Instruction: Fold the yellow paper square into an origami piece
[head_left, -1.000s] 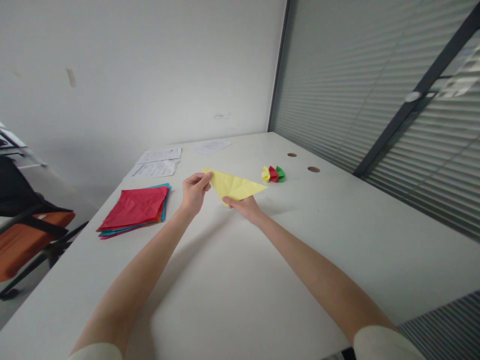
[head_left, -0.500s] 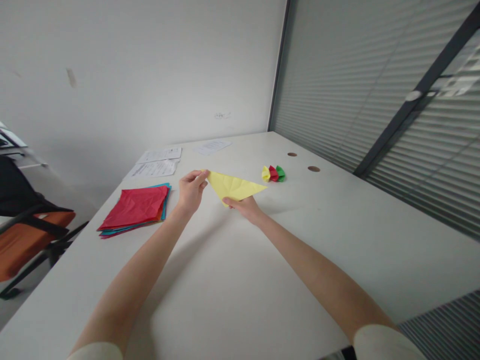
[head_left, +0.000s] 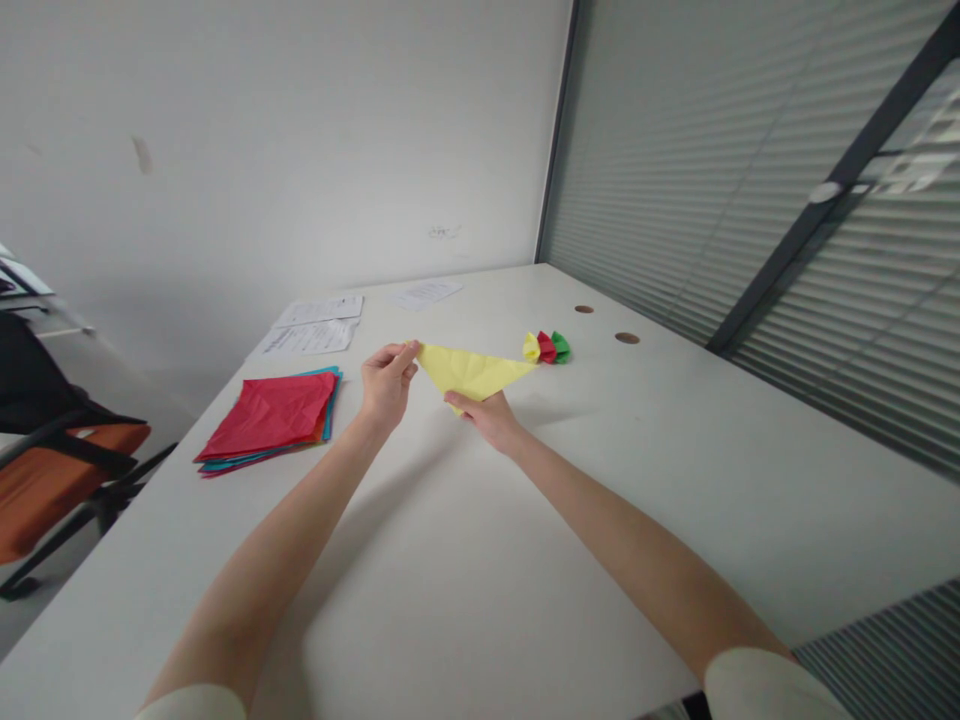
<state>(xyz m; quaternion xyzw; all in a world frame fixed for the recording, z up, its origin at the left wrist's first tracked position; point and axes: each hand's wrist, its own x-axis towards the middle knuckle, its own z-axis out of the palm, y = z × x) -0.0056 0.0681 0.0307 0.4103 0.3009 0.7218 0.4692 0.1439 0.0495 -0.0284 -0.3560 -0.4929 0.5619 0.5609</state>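
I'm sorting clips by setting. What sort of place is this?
Probably an office or meeting room, judging by the long white desk, the orange-seated chair with a dark back and armrest, and the slatted blinds.

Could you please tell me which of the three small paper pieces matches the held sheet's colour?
The yellow piece, leftmost of the three in view, matches the folded yellow sheet; the red piece and green piece do not.

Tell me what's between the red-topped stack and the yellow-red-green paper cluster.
In the head view, the left hand and the yellow paper it pinches appear between them.
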